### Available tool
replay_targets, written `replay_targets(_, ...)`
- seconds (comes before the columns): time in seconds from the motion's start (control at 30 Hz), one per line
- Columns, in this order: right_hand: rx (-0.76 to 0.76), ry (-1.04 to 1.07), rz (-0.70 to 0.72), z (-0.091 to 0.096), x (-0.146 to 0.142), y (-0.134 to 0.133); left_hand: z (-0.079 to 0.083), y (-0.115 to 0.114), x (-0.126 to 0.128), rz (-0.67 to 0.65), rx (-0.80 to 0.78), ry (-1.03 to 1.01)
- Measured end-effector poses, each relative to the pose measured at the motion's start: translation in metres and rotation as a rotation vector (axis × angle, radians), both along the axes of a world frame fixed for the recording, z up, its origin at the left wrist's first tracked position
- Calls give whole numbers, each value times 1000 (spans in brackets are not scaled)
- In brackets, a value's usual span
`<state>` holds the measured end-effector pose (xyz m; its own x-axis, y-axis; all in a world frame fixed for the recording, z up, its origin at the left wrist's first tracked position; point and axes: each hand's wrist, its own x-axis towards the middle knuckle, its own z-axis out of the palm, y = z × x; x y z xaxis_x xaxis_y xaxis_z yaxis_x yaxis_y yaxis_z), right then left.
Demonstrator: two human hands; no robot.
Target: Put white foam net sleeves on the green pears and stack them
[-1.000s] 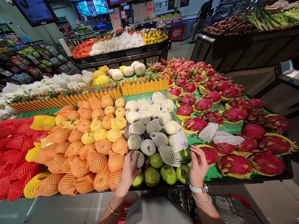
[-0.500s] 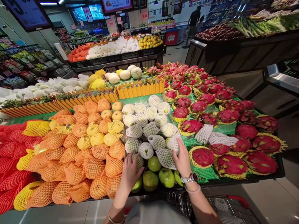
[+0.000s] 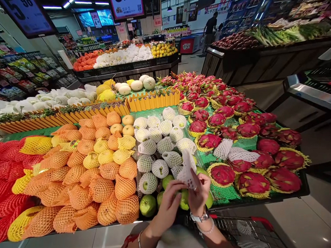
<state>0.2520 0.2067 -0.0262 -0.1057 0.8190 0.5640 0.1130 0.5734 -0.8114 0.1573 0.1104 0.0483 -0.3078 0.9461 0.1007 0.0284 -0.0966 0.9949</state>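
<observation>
Both my hands meet over the front edge of a fruit display. My right hand [image 3: 200, 190] pinches a white foam net sleeve [image 3: 188, 170] and holds it up. My left hand [image 3: 169, 203] reaches in from below, its fingers on the lower end of the same sleeve. Under them lie bare green fruits [image 3: 148, 205], and just behind are green fruits wrapped in white nets [image 3: 148, 183]. A watch and a bracelet are on my right wrist, a thin bangle on my left.
Orange-netted fruit [image 3: 101, 179] fills the stand's left, dragon fruits [image 3: 253, 182] its right. A yellow picket divider [image 3: 153, 99] crosses the middle. A shopping cart [image 3: 243, 231] stands at my front right. More produce stands and a person are farther back.
My right hand picked a white net sleeve off the pile and lifted it. My left hand left the netted fruit and came across to the sleeve. The view shifted slightly left.
</observation>
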Motion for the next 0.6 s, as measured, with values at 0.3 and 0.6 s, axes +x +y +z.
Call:
replay_targets(0.3,72,-43,75,10,-4,-17,-45,3,0,421,60,-133)
replay_targets(0.6,-494,195,423,0,-12,-11,-40,0,-35,482,3,-258)
